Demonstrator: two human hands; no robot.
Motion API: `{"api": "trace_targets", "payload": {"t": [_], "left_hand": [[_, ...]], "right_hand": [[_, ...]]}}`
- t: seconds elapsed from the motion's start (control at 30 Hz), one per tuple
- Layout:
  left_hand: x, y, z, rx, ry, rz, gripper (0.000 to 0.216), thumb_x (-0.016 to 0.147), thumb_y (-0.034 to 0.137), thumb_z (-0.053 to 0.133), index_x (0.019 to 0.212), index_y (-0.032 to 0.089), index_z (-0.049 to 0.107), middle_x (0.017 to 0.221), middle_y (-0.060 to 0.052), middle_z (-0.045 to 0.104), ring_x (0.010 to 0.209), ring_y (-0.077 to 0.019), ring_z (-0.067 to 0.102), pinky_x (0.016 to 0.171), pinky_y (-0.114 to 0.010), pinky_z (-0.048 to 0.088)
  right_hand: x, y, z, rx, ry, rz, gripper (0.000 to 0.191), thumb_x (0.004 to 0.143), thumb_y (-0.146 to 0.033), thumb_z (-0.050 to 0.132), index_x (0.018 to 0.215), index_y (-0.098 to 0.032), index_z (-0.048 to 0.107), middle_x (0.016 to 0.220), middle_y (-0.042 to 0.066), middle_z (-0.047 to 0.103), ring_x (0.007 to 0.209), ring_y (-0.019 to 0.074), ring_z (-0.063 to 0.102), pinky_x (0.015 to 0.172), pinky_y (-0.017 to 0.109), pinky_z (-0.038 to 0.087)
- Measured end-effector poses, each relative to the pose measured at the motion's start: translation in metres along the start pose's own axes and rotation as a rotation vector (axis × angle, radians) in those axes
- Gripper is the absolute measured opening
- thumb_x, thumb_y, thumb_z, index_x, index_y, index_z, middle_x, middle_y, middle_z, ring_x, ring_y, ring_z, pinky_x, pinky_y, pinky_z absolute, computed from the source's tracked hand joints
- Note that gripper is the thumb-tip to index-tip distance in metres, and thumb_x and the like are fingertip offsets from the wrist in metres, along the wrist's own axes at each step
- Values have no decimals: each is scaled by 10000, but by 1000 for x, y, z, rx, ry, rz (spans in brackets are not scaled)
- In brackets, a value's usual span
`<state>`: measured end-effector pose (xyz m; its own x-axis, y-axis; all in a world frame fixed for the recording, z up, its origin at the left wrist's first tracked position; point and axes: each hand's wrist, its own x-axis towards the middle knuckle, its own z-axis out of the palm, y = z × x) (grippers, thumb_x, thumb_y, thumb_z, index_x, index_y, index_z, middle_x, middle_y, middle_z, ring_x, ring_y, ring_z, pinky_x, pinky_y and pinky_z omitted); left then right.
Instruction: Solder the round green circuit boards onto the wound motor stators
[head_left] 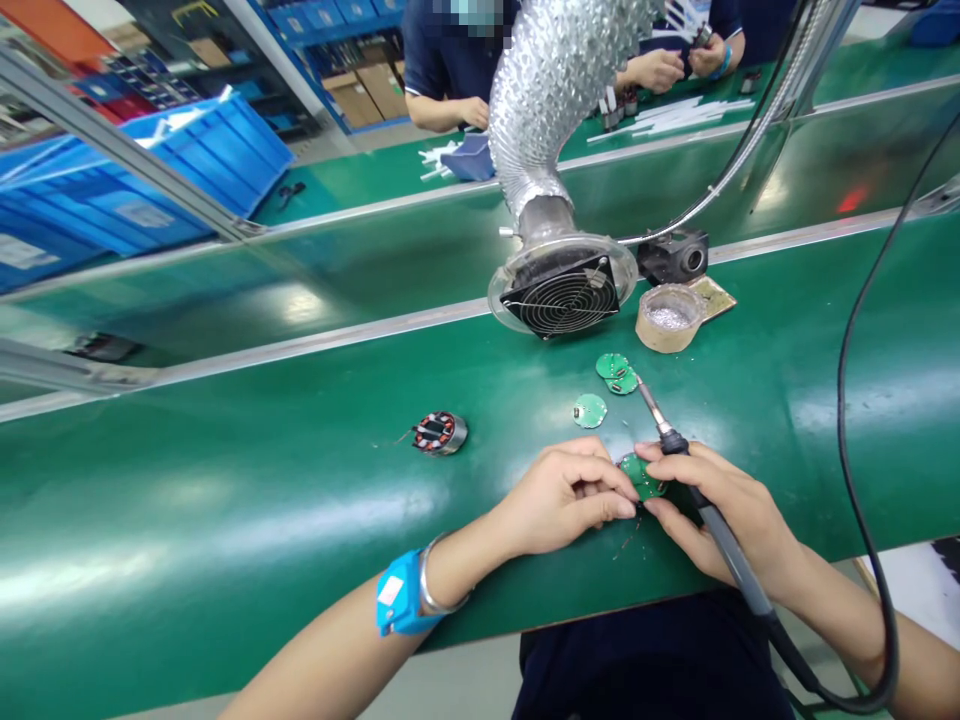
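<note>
My left hand (581, 492) pinches the left edge of a round green circuit board (643, 478), a blue strap around its wrist. My right hand (720, 505) holds a soldering iron (724, 545), its tip pointing up and away from me, while its thumb and fingers also touch the board's right side. Thin wires show below the board; what lies beneath it is hidden. Beyond my hands lie a loose round board (590, 411) and a small overlapping group of green boards (616, 373), close to the iron's tip. A motor stator with copper windings (439, 433) sits to the left.
A fume extractor fan (562, 298) hangs on a foil duct (559, 90). Right of it stand a round tub of silvery material (670, 317) and a black iron holder (675, 258). The iron's cable (844, 370) loops at right. Co-workers' hands (660, 70) and blue bins (142, 185) are across the bench.
</note>
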<state>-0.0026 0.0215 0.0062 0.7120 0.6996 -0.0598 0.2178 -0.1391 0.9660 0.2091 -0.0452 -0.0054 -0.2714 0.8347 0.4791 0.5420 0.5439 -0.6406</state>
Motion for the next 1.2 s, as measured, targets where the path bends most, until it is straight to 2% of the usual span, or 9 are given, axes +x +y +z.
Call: {"api": "trace_targets", "payload": {"t": [0.1, 0.2, 0.37, 0.5, 0.63, 0.77, 0.97, 1.07, 1.2], "left_hand": [[5, 8, 9, -8, 14, -104, 118, 766, 277, 755, 759, 161, 739, 674, 30, 500, 536, -55, 443, 509, -182, 380], [7, 16, 11, 92, 14, -96, 100, 752, 243, 765, 710, 160, 727, 633, 42, 471, 563, -60, 419, 525, -183, 345], [6, 19, 10, 150, 38, -75, 127, 760, 244, 746, 690, 152, 694, 639, 42, 468, 558, -60, 418, 517, -184, 335], [-1, 16, 12, 105, 114, -63, 116, 783, 226, 698, 706, 142, 677, 686, 20, 510, 562, -58, 456, 513, -174, 378], [-4, 12, 19, 112, 194, -4, 96, 798, 215, 651, 744, 137, 669, 693, 7, 520, 547, -60, 474, 489, -168, 414], [-4, 9, 25, 293, 232, 151, 82, 793, 145, 592, 801, 150, 673, 712, -10, 556, 567, -74, 527, 519, -177, 459], [-7, 8, 28, 513, 272, 255, 88, 824, 133, 567, 820, 155, 652, 753, -10, 582, 549, -58, 536, 513, -162, 456], [-8, 8, 30, 598, 288, 271, 95, 833, 130, 559, 817, 161, 647, 759, -7, 595, 556, -60, 541, 504, -160, 446], [-8, 5, 32, 585, 322, 300, 92, 838, 135, 558, 805, 166, 638, 734, -6, 595, 574, -67, 560, 513, -158, 459]], "right_hand": [[3, -2, -3, 28, 0, 10, 368, 821, -62, 595, 1159, -200, 543, 1184, 100, 663, 1154, 232, 576, 966, 420, 516], [10, -7, -6, 82, 18, 9, 381, 818, -62, 606, 1167, -200, 543, 1125, 81, 676, 1130, 231, 561, 965, 420, 502], [21, -11, -8, 78, 31, -52, 301, 850, -50, 575, 1102, -214, 544, 870, 15, 677, 905, 191, 575, 816, 355, 516], [16, -12, -5, 17, 30, -13, 286, 874, -35, 527, 1101, -210, 531, 801, 10, 637, 792, 174, 543, 686, 301, 504], [-3, -10, 4, -88, -40, -40, 316, 887, -24, 482, 1132, -212, 548, 821, 16, 648, 715, 171, 550, 702, 346, 496], [-16, -6, 8, -166, -24, -82, 336, 899, -67, 498, 1203, -196, 558, 876, 31, 687, 816, 197, 627, 797, 396, 532], [-15, -16, -21, -97, 195, -29, 512, 832, 38, 566, 1246, -262, 580, 982, 19, 729, 878, 170, 679, 800, 330, 553], [-16, -24, -39, -54, 184, -41, 597, 828, 22, 547, 1362, -242, 511, 942, 39, 721, 866, 192, 662, 746, 348, 546], [-26, -29, -51, 26, 84, 35, 463, 827, -75, 539, 1270, -193, 605, 857, 61, 643, 735, 186, 631, 599, 324, 522]]}}
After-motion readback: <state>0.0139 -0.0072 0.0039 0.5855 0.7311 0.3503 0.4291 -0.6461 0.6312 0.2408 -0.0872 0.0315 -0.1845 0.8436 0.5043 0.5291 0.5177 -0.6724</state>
